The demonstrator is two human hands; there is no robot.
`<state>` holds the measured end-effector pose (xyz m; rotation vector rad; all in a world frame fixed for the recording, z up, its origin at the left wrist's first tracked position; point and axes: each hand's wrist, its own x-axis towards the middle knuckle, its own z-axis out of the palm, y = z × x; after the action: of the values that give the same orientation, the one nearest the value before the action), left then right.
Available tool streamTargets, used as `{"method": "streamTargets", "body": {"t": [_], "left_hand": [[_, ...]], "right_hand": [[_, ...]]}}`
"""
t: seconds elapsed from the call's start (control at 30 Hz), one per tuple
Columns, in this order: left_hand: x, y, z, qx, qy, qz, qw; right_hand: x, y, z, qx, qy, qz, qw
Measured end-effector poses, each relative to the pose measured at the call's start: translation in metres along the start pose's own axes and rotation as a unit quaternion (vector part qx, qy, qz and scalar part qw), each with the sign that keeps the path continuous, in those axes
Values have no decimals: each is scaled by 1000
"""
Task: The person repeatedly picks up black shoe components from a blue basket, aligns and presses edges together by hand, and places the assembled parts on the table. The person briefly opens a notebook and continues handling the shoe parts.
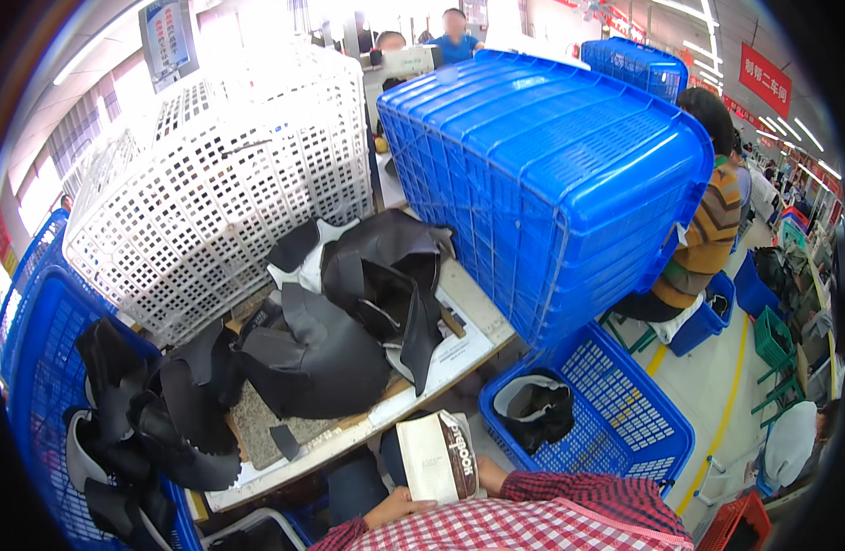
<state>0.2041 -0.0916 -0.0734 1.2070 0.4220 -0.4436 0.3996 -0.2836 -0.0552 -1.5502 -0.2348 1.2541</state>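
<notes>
Both hands sit at the bottom centre of the frame, holding 1 shoe upper (pixel 438 456), white inside with a brown printed panel, just below the workbench edge. Only the left hand (pixel 397 507) can be read: its fingers curl along the piece's lower edge. The right hand (pixel 490 477) is mostly behind the piece, so I cannot tell how far it is closed, though it seems to support the right side. At lower left, a blue crate (pixel 37 386) holds a heap of black cut pieces (pixel 142 418); a bigger pile of black uppers (pixel 344 317) covers the workbench (pixel 459 354) in the middle, which suggests most of the work is not yet handled. At lower right, a blue basket (pixel 615 404) holds just 1 dark upper (pixel 535 407), so little looks finished. Red checked sleeves (pixel 533 522) cut off the wrists, and the fisheye rim darkens the corners.
</notes>
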Motion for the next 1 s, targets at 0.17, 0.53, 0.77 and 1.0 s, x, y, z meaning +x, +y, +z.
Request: {"method": "streamTargets", "body": {"t": [0.17, 0.53, 0.77, 1.0], "left_hand": [[-18, 36, 20, -37, 16, -17, 999], [-17, 30, 24, 64, 77, 92, 991], [-23, 47, 44, -14, 126, 11, 992], [-73, 75, 61, 66, 196, 115, 972]], "right_hand": [[-9, -11, 6, 43, -6, 19, 999], [-2, 3, 3, -53, 13, -122, 991], [-7, -5, 7, 37, -26, -20, 999], [-43, -38, 28, 60, -11, -86, 994]]}}
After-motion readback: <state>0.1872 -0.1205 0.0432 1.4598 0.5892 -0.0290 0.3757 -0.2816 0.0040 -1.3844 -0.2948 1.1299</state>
